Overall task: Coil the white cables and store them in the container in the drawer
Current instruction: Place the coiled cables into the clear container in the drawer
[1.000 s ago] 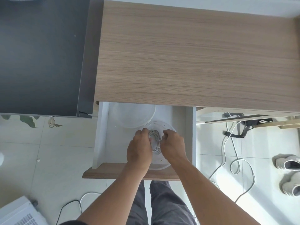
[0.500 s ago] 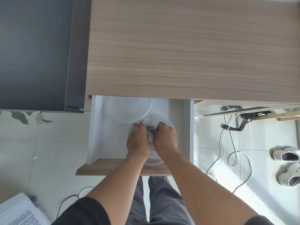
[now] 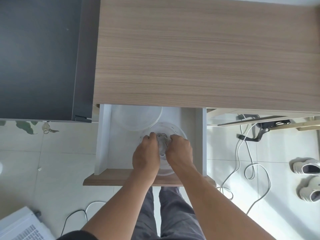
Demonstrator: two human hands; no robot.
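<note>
Item 1, drawer (image 3: 103, 139): white inside, wood front, pulled out from under the wood-grain desk top (image 3: 199, 54). Your legs in grey trousers (image 3: 173, 213) stand just below its front edge.

Item 2, container (image 3: 176, 130): round, clear plastic, set toward the drawer's front right corner, near the right wall. Your hands cover most of it; its far rim and a strip of its near rim show.

Item 3, lid (image 3: 136, 118): a second round clear piece, lying toward the drawer's back edge, partly under the desk top, its rim touching or overlapping the container's far left rim.

Item 4, white cables (image 3: 161, 141): a coiled bundle, inside the container, visible in the gap between your hands.

Item 5, your left hand (image 3: 146, 156): knuckles up, fingers curled down onto the left side of the coil. Whether they pinch the coil or only press it, you cannot tell from here.

Item 6, your right hand (image 3: 179, 151): same posture, fingers curled onto the coil's right side, just beside the left hand; grip likewise unclear.

Item 7, floor, right of the drawer: a loose white cable (image 3: 249, 168) looping over the tiles, a black adapter (image 3: 270, 124) under the desk edge, a pair of pale shoes (image 3: 308, 179) at the right margin.

Item 8, left of the drawer: a dark cabinet (image 3: 38, 58) with keys (image 3: 46, 128) hanging at its lower edge.
</note>
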